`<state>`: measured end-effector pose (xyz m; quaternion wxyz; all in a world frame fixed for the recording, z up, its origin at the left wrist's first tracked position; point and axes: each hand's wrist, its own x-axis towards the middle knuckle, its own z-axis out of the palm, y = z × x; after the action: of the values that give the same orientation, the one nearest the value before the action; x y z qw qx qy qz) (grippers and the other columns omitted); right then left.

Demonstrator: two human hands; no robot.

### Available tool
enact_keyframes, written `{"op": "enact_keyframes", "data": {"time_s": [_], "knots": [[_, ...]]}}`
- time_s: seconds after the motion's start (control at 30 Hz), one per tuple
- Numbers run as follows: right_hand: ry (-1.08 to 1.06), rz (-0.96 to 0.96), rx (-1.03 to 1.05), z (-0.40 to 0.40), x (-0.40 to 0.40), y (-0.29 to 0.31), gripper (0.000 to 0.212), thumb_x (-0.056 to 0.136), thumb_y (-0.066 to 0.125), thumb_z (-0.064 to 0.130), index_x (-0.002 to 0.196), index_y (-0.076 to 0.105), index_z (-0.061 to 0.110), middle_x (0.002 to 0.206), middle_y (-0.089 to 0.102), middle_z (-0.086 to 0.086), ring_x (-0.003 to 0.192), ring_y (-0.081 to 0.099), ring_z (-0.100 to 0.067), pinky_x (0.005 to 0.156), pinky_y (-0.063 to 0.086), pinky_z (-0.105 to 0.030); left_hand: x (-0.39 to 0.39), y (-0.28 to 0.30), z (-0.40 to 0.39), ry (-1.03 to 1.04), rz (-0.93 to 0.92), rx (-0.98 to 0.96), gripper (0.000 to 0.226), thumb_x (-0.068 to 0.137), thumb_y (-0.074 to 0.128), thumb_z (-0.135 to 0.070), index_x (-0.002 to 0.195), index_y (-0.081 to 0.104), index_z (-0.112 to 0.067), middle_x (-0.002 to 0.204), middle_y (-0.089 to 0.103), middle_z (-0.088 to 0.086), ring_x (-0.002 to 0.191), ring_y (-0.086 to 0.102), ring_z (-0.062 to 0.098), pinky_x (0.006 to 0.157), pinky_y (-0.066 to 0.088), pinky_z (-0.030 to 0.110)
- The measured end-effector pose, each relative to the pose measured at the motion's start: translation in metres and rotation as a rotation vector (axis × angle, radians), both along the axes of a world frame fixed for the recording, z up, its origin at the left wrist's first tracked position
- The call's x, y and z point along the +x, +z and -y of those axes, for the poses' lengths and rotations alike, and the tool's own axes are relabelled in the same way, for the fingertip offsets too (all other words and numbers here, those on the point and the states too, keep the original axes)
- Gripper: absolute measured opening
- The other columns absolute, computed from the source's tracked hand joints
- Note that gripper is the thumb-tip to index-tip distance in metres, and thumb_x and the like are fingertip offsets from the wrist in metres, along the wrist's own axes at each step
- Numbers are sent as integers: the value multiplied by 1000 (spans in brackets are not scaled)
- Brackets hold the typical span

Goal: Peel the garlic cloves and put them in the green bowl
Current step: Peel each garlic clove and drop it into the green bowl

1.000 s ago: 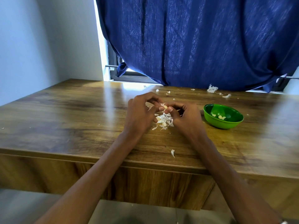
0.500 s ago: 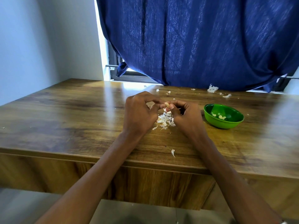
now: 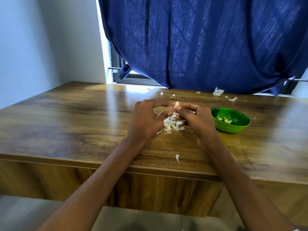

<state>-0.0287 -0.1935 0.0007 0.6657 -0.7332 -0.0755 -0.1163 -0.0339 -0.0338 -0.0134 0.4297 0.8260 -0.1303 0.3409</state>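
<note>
Nearest the table (image 3: 83,130) edge lies a single peel scrap (image 3: 177,157), well apart from the work.

Beyond it, both hands meet over a skin pile (image 3: 172,124) on the table. The left hand (image 3: 146,120) is half open, fingers loosely curved, forefinger reaching toward the clove; whether it touches the clove cannot be told, as that finger is blurred. The right hand (image 3: 194,120) pinches a clove (image 3: 176,104) at its fingertips, clove raised just above the pile. The clove shows pale and bare at its upper end; whether skin remains lower down cannot be told.

Risks, as judged:
- The pinch covers only the clove's lower end. A bare clove is likely slick; it could slip out and drop into the skins, where pale clove and pale peel would be hard to tell apart.
- Loose skin may cling to the fingers and be carried into the bowl with the clove.
- The bowl stands just beside the right wrist; a careless sweep across could nudge or tip it.

To the right, the bowl (image 3: 230,120) stands upright on the table and holds a few peeled cloves (image 3: 227,120); the exact count is unclear.

Farthest, further skin scraps (image 3: 218,92) lie along the table's back edge under the curtain (image 3: 208,44).
</note>
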Motion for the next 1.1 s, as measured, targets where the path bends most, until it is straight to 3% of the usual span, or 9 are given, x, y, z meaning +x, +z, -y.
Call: {"op": "enact_keyframes", "data": {"time_s": [0.1, 0.27, 0.43, 0.6, 0.73, 0.87, 1.0, 1.1], "knots": [[13, -20, 8, 0, 0, 0, 10, 92, 71, 16, 100, 73, 22, 87, 78, 4, 77, 70, -9, 63, 54, -22, -3, 2, 1, -27, 68, 5, 21, 76, 87, -25, 95, 80, -30, 103, 77, -11, 70, 71, 8, 67, 61, 39], [51, -63, -14, -2, 0, 1, 11, 90, 75, 22, 101, 73, 21, 89, 78, -1, 78, 71, -10, 67, 55, -28, -6, 2, 1, -18, 91, 30, 9, 81, 84, -17, 88, 81, -22, 92, 78, -9, 57, 60, -7, 65, 58, 30], [41, -74, -7, -2, -1, 2, 13, 93, 71, 22, 105, 68, 21, 87, 79, 3, 72, 71, -7, 66, 56, -28, -6, 2, 2, 7, 34, -4, 17, 89, 70, -9, 88, 79, -24, 81, 76, -10, 52, 65, 2, 63, 59, 35], [22, -80, 5, -2, 1, 2, 11, 95, 68, 22, 106, 67, 21, 86, 79, 6, 70, 72, -6, 62, 56, -26, -7, 2, 3, 12, 56, 120, 36, 89, 55, 3, 99, 78, -24, 96, 77, -10, 66, 68, 4, 69, 59, 37], [-82, 112, -199, -4, 3, -5, 7, 91, 73, 21, 98, 71, 22, 85, 77, 5, 73, 72, -3, 59, 52, -15, -10, 2, 1, 30, 46, 61, 32, 83, 47, -7, 76, 76, -20, 72, 73, -10, 54, 65, 6, 58, 56, 36], [-123, 266, -336, -4, 0, -11, 8, 86, 77, 18, 94, 77, 19, 83, 75, 9, 74, 70, 0, 62, 53, -13, -11, 2, 2, 73, -5, 127, 25, 83, 52, -27, 67, 70, -21, 64, 69, -10, 61, 65, 11, 68, 56, 37], [-145, 270, -452, 10, -1, -8, 15, 87, 76, 18, 101, 78, 19, 89, 76, 9, 73, 68, 4, 64, 53, -9, -7, 1, 0, 134, -47, 210, 14, 86, 68, -25, 94, 80, -26, 91, 79, -9, 91, 72, 13, 90, 44, 24], [-216, 264, -576, 42, 0, 10, 21, 90, 72, 19, 111, 74, 20, 102, 75, 7, 79, 64, 8, 65, 49, -5, -10, 5, -1, 90, -71, 152, 15, 88, 75, -22, 102, 80, -23, 91, 79, -7, 77, 74, 7, 96, 51, 31]]}}
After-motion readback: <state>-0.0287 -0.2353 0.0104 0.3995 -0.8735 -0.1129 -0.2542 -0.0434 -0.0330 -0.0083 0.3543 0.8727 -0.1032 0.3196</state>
